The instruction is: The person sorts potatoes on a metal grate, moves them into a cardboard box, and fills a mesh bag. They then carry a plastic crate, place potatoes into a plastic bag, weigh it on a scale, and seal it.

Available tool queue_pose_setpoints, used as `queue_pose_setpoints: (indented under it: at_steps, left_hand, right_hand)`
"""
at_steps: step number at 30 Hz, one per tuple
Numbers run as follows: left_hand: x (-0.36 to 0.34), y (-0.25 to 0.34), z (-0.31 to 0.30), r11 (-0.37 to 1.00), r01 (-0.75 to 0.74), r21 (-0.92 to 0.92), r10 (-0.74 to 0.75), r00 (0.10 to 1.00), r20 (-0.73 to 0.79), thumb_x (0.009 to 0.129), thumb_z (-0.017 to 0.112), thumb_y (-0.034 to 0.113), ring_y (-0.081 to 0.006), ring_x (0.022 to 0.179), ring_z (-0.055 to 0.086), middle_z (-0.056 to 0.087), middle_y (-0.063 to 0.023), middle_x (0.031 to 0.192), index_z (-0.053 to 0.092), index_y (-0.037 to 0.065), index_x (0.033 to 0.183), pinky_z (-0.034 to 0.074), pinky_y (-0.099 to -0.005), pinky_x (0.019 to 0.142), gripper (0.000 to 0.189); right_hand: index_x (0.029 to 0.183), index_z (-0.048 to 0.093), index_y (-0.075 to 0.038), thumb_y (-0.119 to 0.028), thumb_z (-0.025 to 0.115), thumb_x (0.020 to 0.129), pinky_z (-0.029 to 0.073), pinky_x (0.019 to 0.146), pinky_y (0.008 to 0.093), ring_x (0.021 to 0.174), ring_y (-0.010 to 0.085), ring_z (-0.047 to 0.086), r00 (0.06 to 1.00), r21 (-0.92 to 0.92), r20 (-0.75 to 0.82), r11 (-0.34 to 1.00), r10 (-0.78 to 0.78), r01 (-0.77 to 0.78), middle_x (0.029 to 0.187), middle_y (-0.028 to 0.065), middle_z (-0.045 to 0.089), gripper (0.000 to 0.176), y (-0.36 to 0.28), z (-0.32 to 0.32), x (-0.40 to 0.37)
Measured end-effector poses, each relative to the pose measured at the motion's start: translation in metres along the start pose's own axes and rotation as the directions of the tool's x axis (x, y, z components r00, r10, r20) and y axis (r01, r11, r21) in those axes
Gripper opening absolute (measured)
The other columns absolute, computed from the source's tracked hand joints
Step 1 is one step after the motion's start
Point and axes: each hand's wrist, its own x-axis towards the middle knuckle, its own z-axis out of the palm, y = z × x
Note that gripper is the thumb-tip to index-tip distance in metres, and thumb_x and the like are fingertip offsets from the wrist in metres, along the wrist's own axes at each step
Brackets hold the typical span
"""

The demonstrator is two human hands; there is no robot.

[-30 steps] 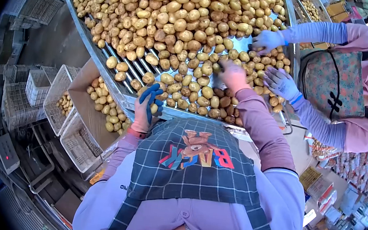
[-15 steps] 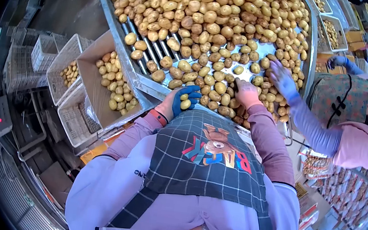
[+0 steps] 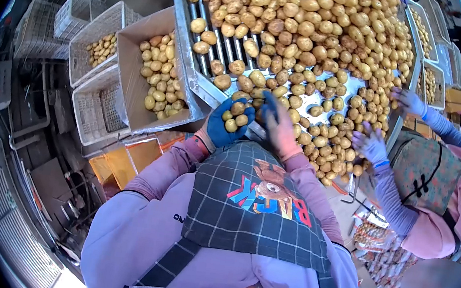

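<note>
My left hand (image 3: 221, 124), in a blue glove, is cupped palm up around several small potatoes (image 3: 231, 126) at the near edge of the sorting table. Just right of it is my right hand (image 3: 281, 130), its gloved fingers blurred and pointing toward the potatoes on the table. Whether those fingers hold anything I cannot make out. A big heap of potatoes (image 3: 320, 22) covers the metal sorting table (image 3: 311, 103), thinning out close to my hands. Metal rollers (image 3: 218, 54) show at the table's left side with a few potatoes on them.
Left of the table stands a lined box (image 3: 135, 75) partly filled with potatoes, beside white plastic crates (image 3: 88, 60). At the right, a co-worker's two gloved hands (image 3: 370, 144) reach over the potatoes. More potato crates (image 3: 433, 82) line the far right side.
The view has shifted, so the table appears farther right. My right hand has moved left, close to my left hand, which now holds more potatoes. The co-worker's hands have separated from my side.
</note>
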Motion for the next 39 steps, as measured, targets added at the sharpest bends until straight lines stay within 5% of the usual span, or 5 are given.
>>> queue_pose_setpoints:
  at_steps: [12, 24, 28, 32, 39]
  left_hand:
    - [-0.057, 0.006, -0.017, 0.174, -0.014, -0.985, -0.04, 0.999, -0.022, 0.098, 0.038, 0.05, -0.0332, 0.123, 0.05, 0.053, -0.012, 0.134, 0.046, 0.016, 0.136, 0.037, -0.0546, 0.104, 0.052]
    - [-0.182, -0.002, -0.085, 0.376, -0.676, -0.634, 0.28, 0.735, -0.618, 0.093, 0.054, 0.034, -0.0157, 0.081, 0.048, 0.05, -0.0036, 0.088, 0.053, 0.013, 0.082, 0.042, -0.0294, 0.065, 0.023]
    - [-0.289, -0.003, -0.127, 0.661, -0.318, -0.679, -0.476, 0.522, -0.708, 0.092, 0.057, 0.04, -0.0226, 0.112, 0.056, 0.064, -0.0075, 0.11, 0.059, 0.012, 0.117, 0.049, -0.0381, 0.076, 0.037]
    - [-0.381, -0.13, -0.178, 0.834, 0.46, -0.303, -0.139, -0.356, -0.924, 0.09, 0.06, 0.032, -0.0162, 0.076, 0.061, 0.064, -0.0029, 0.082, 0.066, 0.0, 0.101, 0.047, -0.0307, 0.068, 0.034]
    - [-0.238, -0.095, -0.129, 0.986, 0.134, 0.094, 0.108, -0.101, -0.989, 0.084, 0.067, 0.01, -0.024, 0.123, 0.048, 0.051, -0.017, 0.133, 0.045, -0.007, 0.133, 0.034, -0.0327, 0.105, 0.056]
  right_hand:
    - [0.105, 0.063, -0.006, -0.028, 0.067, 0.079, 0.05, 0.078, 0.0442, 0.092, 0.0342, 0.063, 0.993, -0.461, -0.032, 0.88, 0.117, -0.118, 0.096, 0.0171, 0.067, 0.035, 0.005, 0.007, 0.108]
    - [0.12, 0.056, -0.001, -0.02, 0.064, 0.086, 0.045, 0.094, 0.0401, 0.106, 0.0363, 0.058, 0.925, -0.11, 0.243, 0.94, -0.291, 0.324, 0.116, 0.021, 0.06, 0.04, -0.064, 0.097, 0.077]
    - [0.12, 0.057, -0.003, -0.027, 0.065, 0.085, 0.046, 0.093, 0.0401, 0.105, 0.0363, 0.058, 0.905, -0.238, 0.32, 0.901, -0.28, 0.362, 0.114, 0.0212, 0.06, 0.042, -0.105, 0.097, 0.137]
    - [0.125, 0.056, -0.011, -0.032, 0.061, 0.085, 0.043, 0.097, 0.0415, 0.112, 0.0356, 0.056, 0.904, -0.308, 0.367, 0.889, -0.219, 0.34, 0.116, 0.0221, 0.061, 0.046, -0.144, 0.132, 0.234]
    - [0.116, 0.059, -0.008, -0.04, 0.059, 0.085, 0.035, 0.104, 0.0466, 0.116, 0.0356, 0.052, 0.856, -0.479, 0.495, 0.775, -0.148, 0.411, 0.122, 0.0197, 0.057, 0.046, -0.042, 0.163, 0.224]
